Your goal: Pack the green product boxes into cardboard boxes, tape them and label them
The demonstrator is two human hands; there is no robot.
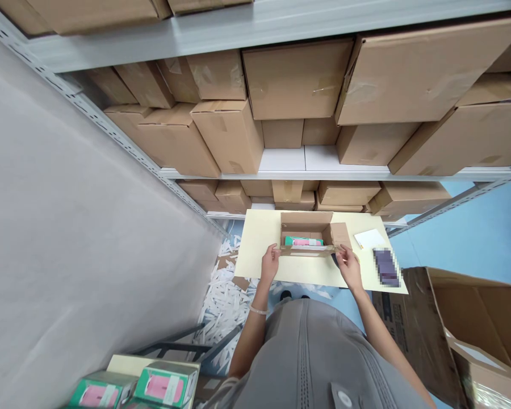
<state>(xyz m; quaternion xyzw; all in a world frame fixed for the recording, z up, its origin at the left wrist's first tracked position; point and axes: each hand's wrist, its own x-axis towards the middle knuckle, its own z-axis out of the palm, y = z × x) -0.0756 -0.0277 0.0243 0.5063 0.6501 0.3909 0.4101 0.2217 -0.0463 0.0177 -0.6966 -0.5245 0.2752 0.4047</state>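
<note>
A small open cardboard box (306, 218) stands on the cream tabletop (255, 238) in front of me, its right flap folded outward. Inside lies a green and pink package (305, 242), partly hidden by the front wall. My left hand (270, 263) has its fingers closed at the box's left front corner. At the right front corner, my right hand (348, 267) grips the edge near the side flap. Something dark, too small to make out, shows beside the right fingers.
White paper (368, 238) and a blurred dark rectangular object (386, 267) lie at the table's right. Shelves (281, 160) of cartons rise behind. A large open carton (472, 307) stands right; green and pink packages (164, 386) sit lower left. Paper strips (225, 295) litter the floor.
</note>
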